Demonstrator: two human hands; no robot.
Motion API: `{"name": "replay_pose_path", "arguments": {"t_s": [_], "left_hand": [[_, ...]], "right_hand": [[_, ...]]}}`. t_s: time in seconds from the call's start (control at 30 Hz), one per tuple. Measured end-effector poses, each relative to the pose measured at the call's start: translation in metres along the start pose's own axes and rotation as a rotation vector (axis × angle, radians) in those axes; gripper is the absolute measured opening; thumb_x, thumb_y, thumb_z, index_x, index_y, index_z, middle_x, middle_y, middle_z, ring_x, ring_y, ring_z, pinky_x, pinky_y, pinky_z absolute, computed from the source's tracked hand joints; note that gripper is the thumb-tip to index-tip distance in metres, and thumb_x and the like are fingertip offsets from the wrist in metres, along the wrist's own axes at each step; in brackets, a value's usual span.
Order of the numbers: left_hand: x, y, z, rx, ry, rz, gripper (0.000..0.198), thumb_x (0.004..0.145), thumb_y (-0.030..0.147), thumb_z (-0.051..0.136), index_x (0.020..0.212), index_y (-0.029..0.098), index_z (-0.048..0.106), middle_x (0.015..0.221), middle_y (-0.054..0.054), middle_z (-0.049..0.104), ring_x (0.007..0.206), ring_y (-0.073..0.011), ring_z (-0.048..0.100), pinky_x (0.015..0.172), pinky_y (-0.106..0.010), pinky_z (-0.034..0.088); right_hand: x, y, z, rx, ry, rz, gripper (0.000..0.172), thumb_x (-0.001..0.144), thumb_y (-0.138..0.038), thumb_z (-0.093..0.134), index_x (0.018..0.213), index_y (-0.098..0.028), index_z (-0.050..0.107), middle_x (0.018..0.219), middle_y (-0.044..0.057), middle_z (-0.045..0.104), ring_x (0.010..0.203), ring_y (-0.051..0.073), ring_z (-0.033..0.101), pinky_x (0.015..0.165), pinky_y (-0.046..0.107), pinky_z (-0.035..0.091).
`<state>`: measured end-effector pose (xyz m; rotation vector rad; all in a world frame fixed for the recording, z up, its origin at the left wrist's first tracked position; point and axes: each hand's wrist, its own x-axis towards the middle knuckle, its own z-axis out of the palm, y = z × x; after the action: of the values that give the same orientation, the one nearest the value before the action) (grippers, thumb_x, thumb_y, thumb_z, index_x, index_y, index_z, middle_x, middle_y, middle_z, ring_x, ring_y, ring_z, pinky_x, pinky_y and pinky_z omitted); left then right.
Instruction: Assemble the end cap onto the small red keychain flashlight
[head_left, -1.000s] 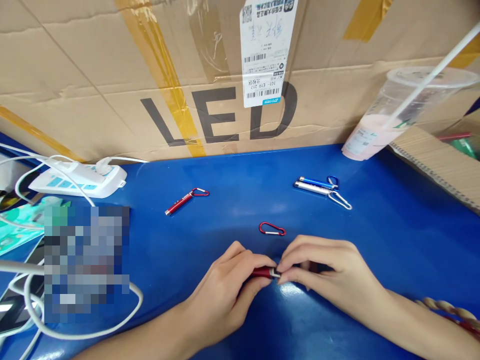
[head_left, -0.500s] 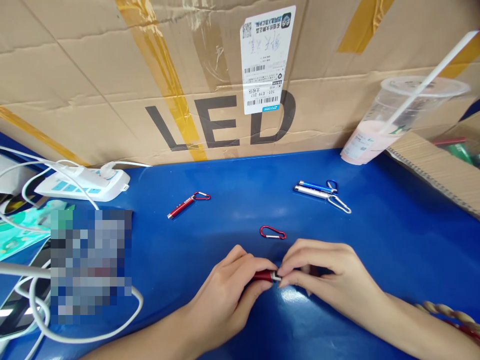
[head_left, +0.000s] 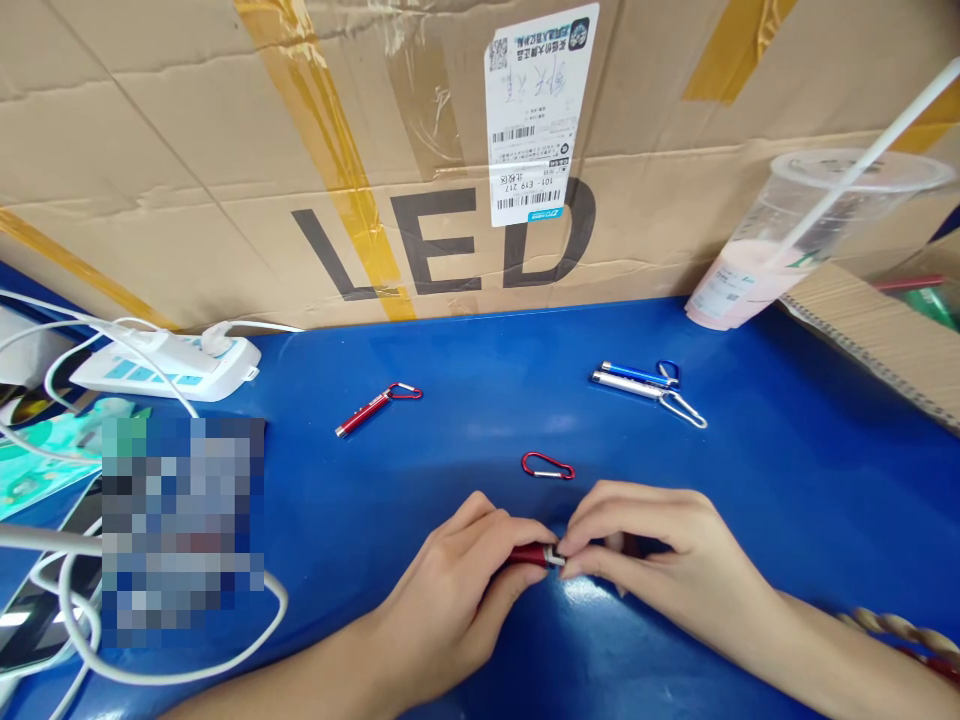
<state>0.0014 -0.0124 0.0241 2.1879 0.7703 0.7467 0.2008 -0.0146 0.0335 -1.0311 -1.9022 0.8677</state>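
A red keychain flashlight (head_left: 531,555) lies in my left hand (head_left: 457,580), its fingers and thumb closed round the barrel. Only a short red stretch and the silver end show; the rest is hidden. My right hand (head_left: 652,545) pinches that silver end between thumb and forefinger. Something dark red shows partly behind its fingers, too hidden to name. Just beyond both hands lies a loose red carabiner clip (head_left: 548,466). Farther left is another red flashlight (head_left: 364,413) with its clip on. Side by side at the right lie a blue flashlight (head_left: 637,374) and a silver one (head_left: 626,385).
Behind stands a large cardboard box (head_left: 225,200) marked LED. A plastic cup (head_left: 739,280) of pink drink with a straw is at the back right, beside an open carton (head_left: 870,330). On the left are a white power strip (head_left: 225,370), cables and a blurred-out patch.
Both hands keep their hold on the red flashlight with hardly any movement. The view has shifted very slightly; the other things lie as before.
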Motion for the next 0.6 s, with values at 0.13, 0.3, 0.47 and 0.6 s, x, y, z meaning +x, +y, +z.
{"name": "replay_pose_path", "arguments": {"t_s": [0.13,0.3,0.47,0.6], "left_hand": [[-0.0008,-0.0002,0.0004,0.004,-0.001,-0.006,0.018,0.092,0.009,0.046,0.106,0.015,0.056,0.085,-0.005,0.067,0.073,-0.0159,0.049,0.066,-0.025,0.045],[-0.0013,-0.0019,0.0009,0.003,-0.002,-0.006,0.018,0.092,0.009,0.046,0.106,0.015,0.055,0.086,-0.005,0.067,0.073,-0.0159,0.049,0.066,-0.025,0.045],[-0.0006,-0.0025,0.0004,0.005,-0.002,0.008,0.017,0.092,0.008,0.046,0.105,0.014,0.055,0.084,-0.005,0.066,0.072,-0.0156,0.048,0.065,-0.025,0.044],[-0.0008,-0.0015,-0.0007,0.011,0.003,0.009,0.017,0.092,0.008,0.046,0.105,0.014,0.055,0.085,-0.005,0.067,0.072,-0.0156,0.048,0.065,-0.025,0.044]], "right_hand": [[-0.0005,0.0003,0.0,-0.004,-0.003,0.0,0.011,0.078,-0.023,0.069,0.068,-0.019,0.071,0.065,0.0,0.068,0.052,0.008,0.059,0.045,0.016,0.044],[-0.0004,-0.0001,-0.0001,-0.011,-0.004,0.009,0.015,0.079,-0.028,0.068,0.068,-0.018,0.07,0.065,0.0,0.068,0.051,0.008,0.059,0.043,0.016,0.044],[-0.0002,0.0001,-0.0002,-0.006,-0.004,0.012,0.011,0.078,-0.023,0.07,0.068,-0.018,0.071,0.064,0.0,0.068,0.05,0.008,0.058,0.043,0.016,0.043],[-0.0005,0.0002,0.0001,-0.007,-0.01,0.006,0.014,0.079,-0.026,0.068,0.068,-0.018,0.071,0.065,0.0,0.068,0.05,0.008,0.058,0.042,0.017,0.043]]}}
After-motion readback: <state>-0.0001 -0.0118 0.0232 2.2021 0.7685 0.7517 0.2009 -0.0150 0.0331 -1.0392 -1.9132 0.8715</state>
